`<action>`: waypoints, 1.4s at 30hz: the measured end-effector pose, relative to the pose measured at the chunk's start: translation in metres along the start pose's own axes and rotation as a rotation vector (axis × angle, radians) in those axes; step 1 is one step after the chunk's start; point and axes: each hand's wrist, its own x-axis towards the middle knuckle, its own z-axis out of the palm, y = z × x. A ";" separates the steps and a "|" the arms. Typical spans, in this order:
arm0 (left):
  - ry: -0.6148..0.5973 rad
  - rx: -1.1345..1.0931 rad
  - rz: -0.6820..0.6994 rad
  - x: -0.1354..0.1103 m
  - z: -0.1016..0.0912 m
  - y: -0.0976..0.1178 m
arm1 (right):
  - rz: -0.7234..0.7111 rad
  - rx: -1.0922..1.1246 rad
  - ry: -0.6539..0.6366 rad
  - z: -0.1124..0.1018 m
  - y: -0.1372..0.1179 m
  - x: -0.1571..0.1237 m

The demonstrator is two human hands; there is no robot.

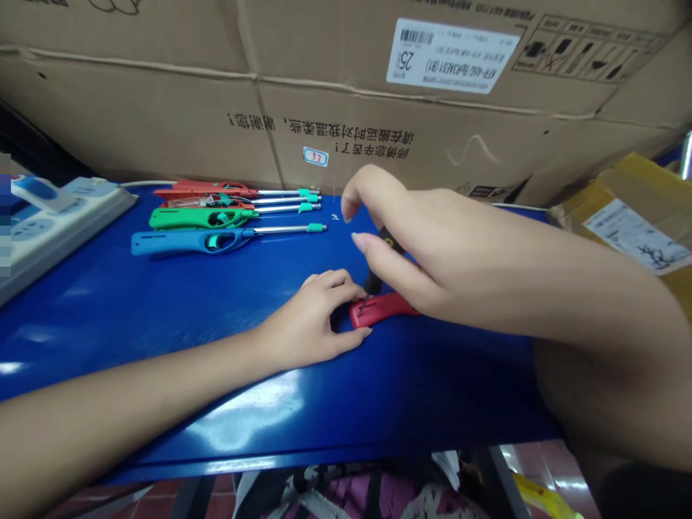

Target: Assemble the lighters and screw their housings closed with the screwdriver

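Observation:
On the blue table, a red lighter body [383, 309] lies flat, its right end hidden behind my right hand. My left hand [305, 317] pinches its left end between thumb and fingers. A black screwdriver [373, 282] leans over the lighter, its thin shaft reaching down to the slot near the left end. My right hand [427, 241] is curled around the screwdriver's handle from above, with a bit of yellow showing between the fingers. Whether the tip sits in a screw is too small to tell.
Long-nosed lighters lie in a row at the back: a blue one [187, 242], a green one [187, 218] and red ones [205, 189]. A power strip [70, 216] stands left. A large carton [178, 108] walls the back; a taped box [605, 187] is right.

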 end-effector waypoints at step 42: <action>0.012 -0.010 0.036 -0.001 0.000 0.000 | -0.127 -0.302 -0.223 -0.008 -0.003 0.001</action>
